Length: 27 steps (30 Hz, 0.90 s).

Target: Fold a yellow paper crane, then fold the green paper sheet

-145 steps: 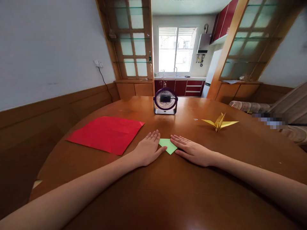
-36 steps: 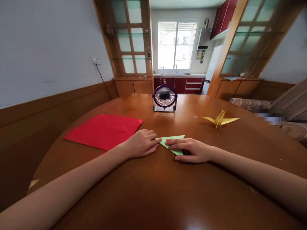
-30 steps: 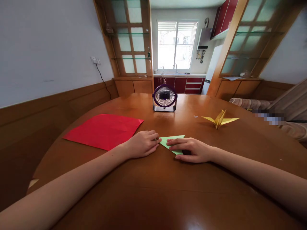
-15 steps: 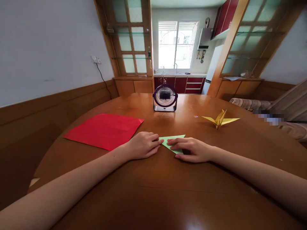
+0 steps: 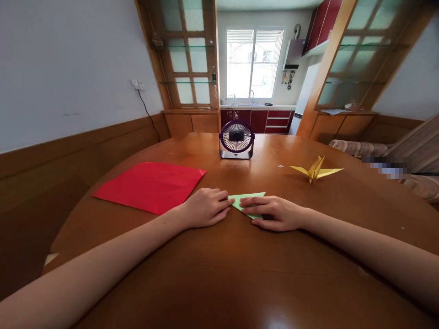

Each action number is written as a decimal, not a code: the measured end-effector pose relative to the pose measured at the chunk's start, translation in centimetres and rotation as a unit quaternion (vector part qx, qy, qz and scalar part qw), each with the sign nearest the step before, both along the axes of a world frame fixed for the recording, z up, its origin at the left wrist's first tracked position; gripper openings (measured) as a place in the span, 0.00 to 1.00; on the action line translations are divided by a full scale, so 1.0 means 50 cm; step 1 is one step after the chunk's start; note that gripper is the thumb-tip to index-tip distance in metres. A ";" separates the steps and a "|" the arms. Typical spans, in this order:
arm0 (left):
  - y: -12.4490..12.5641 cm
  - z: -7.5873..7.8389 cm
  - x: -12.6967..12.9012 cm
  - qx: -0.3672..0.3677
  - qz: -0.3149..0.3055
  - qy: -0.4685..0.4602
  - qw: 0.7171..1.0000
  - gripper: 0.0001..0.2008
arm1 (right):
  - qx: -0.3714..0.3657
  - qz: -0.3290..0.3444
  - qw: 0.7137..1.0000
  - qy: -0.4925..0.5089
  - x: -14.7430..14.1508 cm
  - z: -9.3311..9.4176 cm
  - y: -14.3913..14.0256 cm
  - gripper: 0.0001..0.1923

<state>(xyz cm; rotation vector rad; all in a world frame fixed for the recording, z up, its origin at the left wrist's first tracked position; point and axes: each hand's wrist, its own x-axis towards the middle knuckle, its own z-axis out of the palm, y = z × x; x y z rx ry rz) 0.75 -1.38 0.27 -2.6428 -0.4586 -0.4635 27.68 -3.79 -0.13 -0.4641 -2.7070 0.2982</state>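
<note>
A small green piece of folded paper (image 5: 237, 204), triangular in outline, lies flat on the wooden table in front of me. My left hand (image 5: 208, 208) has its fingers curled close together, with the fingertips pressing on the paper's left corner. From the other side, my right hand (image 5: 279, 213) rests over the paper's right part. Its fingers are stretched and slightly apart, index and middle on the paper and thumb by the lower edge. Both hands partly cover the paper, so its folds are hard to make out.
A large red paper sheet (image 5: 151, 187) lies on the table (image 5: 219, 283) beyond my left forearm. A gold folded-paper crane (image 5: 314, 172) stands at the right. Behind the green paper is a small purple fan (image 5: 236, 138). A cushioned seat (image 5: 360, 148) borders the table's right side.
Hardly anything differs. Both hands keep their places on the green paper, and the whole view has shifted very slightly.
</note>
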 end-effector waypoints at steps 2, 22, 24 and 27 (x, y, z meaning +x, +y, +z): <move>0.000 0.000 0.000 -0.003 0.005 0.003 1.000 0.15 | 0.000 0.006 1.000 0.001 0.001 -0.002 0.002 0.20; -0.001 0.000 -0.003 -0.031 0.013 0.013 0.999 0.16 | 0.021 0.003 0.999 -0.029 -0.004 0.004 -0.002 0.17; -0.003 0.001 -0.003 -0.033 0.014 0.019 0.999 0.16 | 0.041 0.009 0.999 -0.035 -0.008 0.007 -0.004 0.16; -0.006 0.002 -0.003 -0.041 0.015 0.023 0.999 0.16 | 0.068 0.007 0.996 -0.061 -0.014 0.011 -0.009 0.15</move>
